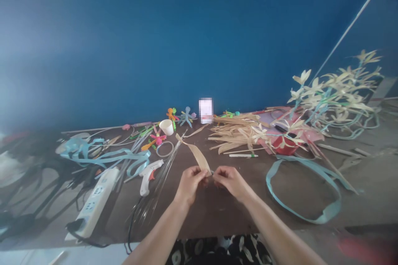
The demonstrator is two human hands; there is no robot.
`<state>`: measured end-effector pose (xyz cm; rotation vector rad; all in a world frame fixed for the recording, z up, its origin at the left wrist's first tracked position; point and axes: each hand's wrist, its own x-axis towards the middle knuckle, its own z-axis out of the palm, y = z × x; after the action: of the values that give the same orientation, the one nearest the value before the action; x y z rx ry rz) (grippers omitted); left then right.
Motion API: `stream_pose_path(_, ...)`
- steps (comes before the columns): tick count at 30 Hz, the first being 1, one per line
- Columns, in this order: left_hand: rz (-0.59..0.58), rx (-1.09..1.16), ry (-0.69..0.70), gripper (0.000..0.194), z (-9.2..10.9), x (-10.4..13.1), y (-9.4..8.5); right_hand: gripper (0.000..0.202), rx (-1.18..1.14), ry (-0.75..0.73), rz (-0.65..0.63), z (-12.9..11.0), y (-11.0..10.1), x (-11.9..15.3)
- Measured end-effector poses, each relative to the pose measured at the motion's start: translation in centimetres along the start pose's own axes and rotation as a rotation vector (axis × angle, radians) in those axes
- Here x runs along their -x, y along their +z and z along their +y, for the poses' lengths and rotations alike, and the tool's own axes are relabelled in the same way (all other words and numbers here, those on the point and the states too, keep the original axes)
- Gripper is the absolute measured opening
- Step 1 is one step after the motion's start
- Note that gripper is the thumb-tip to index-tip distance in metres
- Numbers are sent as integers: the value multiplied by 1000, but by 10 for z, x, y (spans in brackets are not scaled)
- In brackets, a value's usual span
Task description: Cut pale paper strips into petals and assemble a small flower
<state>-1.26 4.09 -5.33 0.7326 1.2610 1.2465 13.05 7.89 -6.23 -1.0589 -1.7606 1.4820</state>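
Observation:
A long tan strip of dried husk [197, 154] rises from my left hand [190, 184], pinched between thumb and fingers, its upper end pointing away and to the left. My right hand [231, 180] is closed in a pinch right beside it. A small greyish bit shows between the two hands, too small to name. What the right fingertips grip is hidden. Beyond my hands lies a pile of similar husk strips [231, 134]. A white pen-like stick with a green end [243, 155] rests in front of that pile.
To the left are a glue gun [149, 176], thin wires [164, 169], a power strip [96, 201], blue ribbon [121, 155] and a white cup [166, 127]. On the right lie a ribbon loop [326, 213], a red container [284, 145] and husk flowers [338, 87]. A blue wall [186, 49] stands behind.

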Motion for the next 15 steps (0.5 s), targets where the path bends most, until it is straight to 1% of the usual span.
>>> stream_pose_path(2,21,-23,-8,22,0,-1,-6,25,-64,25,-26,1,-3,-1)
stream_pose_path(4,17,-45,-26,22,0,-1,-9,23,-50,18,-34,1,-3,-2)
stream_pose_path(8,-39,-101,-47,24,-1,3,-6,23,-16,-3,-14,3,3,-4)
stream_pose_path(11,-56,-122,-58,26,-3,7,-4,24,-75,58,-23,8,7,-3)
stream_pose_path(15,-34,-147,-64,28,-6,10,-9,23,-156,120,-40,11,11,0)
